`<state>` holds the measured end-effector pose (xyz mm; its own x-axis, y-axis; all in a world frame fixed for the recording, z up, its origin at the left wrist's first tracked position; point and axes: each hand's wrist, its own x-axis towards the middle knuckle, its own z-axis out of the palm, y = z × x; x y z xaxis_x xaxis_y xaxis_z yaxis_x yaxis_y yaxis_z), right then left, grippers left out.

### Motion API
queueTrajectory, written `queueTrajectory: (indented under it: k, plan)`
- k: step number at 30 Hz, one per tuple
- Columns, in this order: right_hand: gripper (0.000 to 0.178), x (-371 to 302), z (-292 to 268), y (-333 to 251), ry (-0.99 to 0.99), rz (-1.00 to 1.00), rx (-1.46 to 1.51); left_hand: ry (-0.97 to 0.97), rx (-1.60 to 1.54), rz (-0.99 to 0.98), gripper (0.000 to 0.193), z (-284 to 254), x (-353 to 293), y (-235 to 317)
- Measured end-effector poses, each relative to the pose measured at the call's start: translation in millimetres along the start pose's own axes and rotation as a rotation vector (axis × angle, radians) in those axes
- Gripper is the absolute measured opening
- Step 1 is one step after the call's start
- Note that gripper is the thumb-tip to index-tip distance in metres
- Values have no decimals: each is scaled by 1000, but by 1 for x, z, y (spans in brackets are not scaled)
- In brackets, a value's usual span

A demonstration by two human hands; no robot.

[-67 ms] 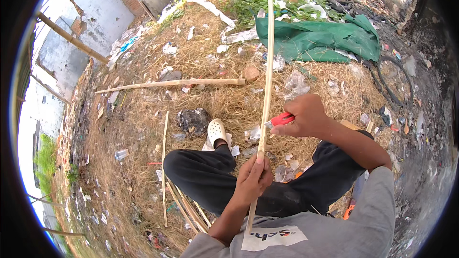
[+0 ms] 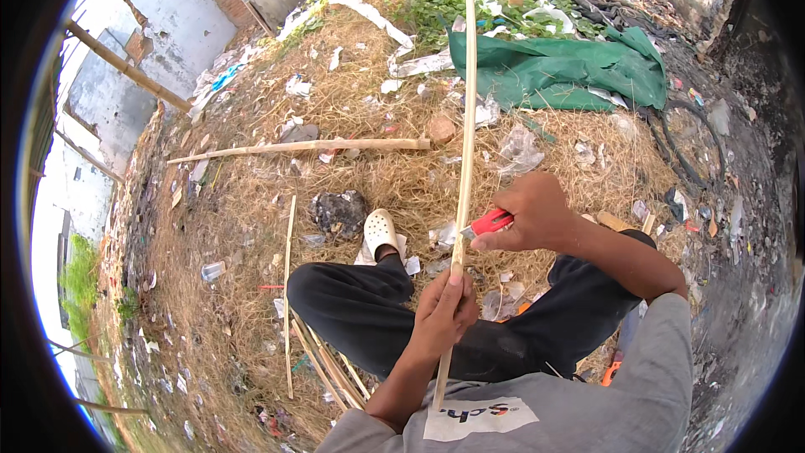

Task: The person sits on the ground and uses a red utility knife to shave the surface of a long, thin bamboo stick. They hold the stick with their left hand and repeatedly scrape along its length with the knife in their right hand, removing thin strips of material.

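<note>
A long, pale bamboo strip (image 2: 468,117) runs from my lap up past the top of the view. My left hand (image 2: 444,309) is closed around its lower part, thumb lying along the strip. Just above that grip, my right hand (image 2: 528,214) holds a red utility knife (image 2: 490,222). The knife's blade meets the strip's right edge a little way above my left thumb. Below my left hand, the strip's lower end rests against my grey shirt.
Several split bamboo strips (image 2: 323,365) lie by my left leg, with a thin one (image 2: 291,285) beside them. A bamboo pole (image 2: 302,148) lies ahead on dry grass. A dark rock (image 2: 339,212) sits near my shoe (image 2: 381,231). A green tarp (image 2: 562,67) spreads beyond.
My right hand and the knife have moved slightly down along the strip, toward my left hand. The strip's upper part has shifted a little to the left.
</note>
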<state>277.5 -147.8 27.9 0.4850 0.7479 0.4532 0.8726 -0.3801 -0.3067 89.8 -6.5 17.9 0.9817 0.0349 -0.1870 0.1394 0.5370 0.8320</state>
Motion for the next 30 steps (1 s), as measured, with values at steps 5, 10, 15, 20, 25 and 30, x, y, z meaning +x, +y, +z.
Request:
queueTrajectory:
  k: [5,10,15,20,25,30]
  plan:
    - [70,4,6,5,77,-82,-79,-11,-27,17,29,5,5,2]
    - [70,9,9,19,95,-7,-93,-33,-85,-43,29,4,2,-1]
    - [71,10,9,15,140,-167,-97,-14,-30,-15,28,8,1,4]
    - [70,20,5,34,107,93,-92,-68,-35,-45,27,6,-5,7]
    - [70,24,-11,62,185,245,-180,-121,-19,-93,26,8,-19,1]
    - [72,-1,7,4,38,12,-37,-14,80,-44,25,4,-14,0]
